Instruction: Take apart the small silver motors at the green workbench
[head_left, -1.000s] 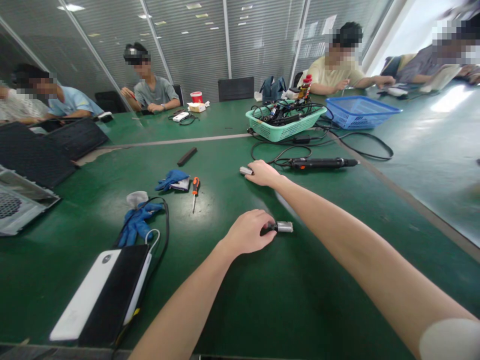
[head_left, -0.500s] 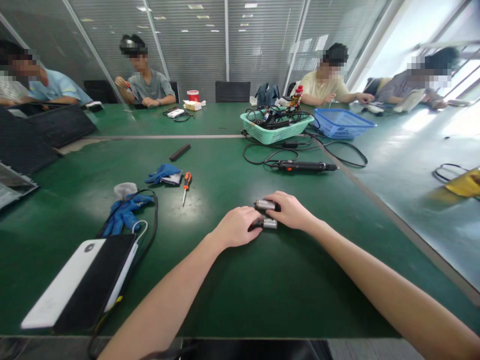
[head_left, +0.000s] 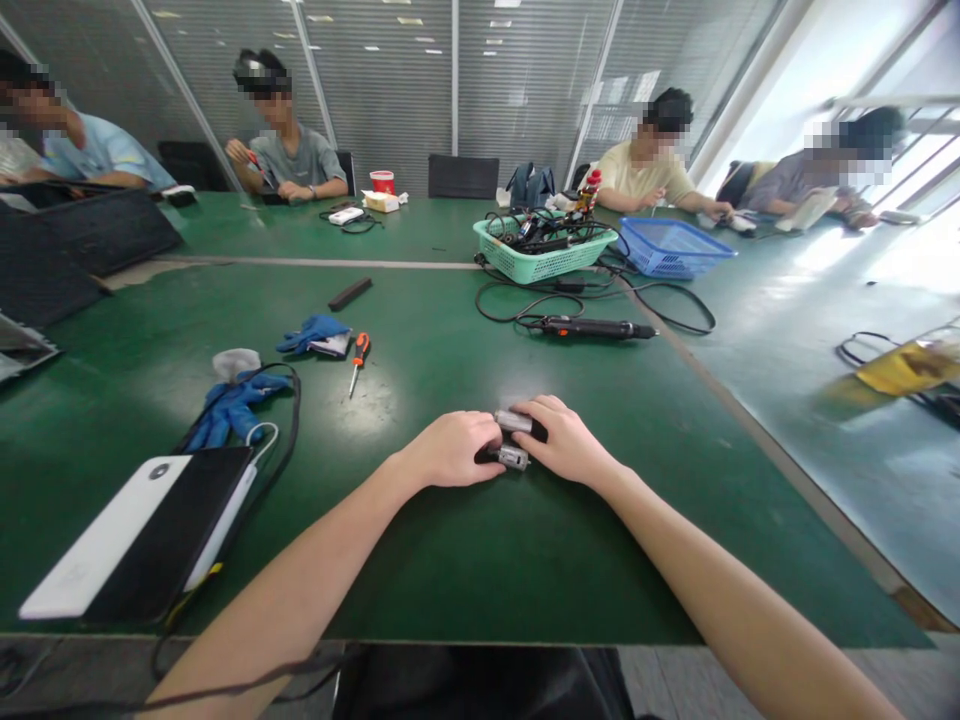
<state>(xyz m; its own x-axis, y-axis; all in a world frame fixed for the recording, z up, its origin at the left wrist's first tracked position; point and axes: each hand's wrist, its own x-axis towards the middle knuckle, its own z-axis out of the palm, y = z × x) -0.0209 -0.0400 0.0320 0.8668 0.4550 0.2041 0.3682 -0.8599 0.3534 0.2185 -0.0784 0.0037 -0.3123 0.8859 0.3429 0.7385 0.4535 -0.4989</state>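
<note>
My left hand (head_left: 463,448) is closed around the black end of a small electric motor (head_left: 513,458), a silver cylinder with slots and a thin shaft pointing right. Just behind it, my right hand (head_left: 561,436) grips the dark right end of a second silver motor (head_left: 513,421). This one's bare metal end points left, close to my left fingers. Both motors lie side by side at the green tabletop, and whether they touch it I cannot tell. Some fingertips are hidden behind the motors and the hands.
An orange-handled screwdriver (head_left: 360,360), blue gloves (head_left: 232,408) and a black-and-white phone-like device (head_left: 139,535) with cables lie left. Ahead are a black electric screwdriver (head_left: 600,329), a green basket (head_left: 536,267) of cabled tools and a blue basket (head_left: 671,247). Several people sit around the table.
The near motor has turned in my left hand, so its slots and shaft now show. Both hands sit slightly further left in view, and the whole view has shifted a little.
</note>
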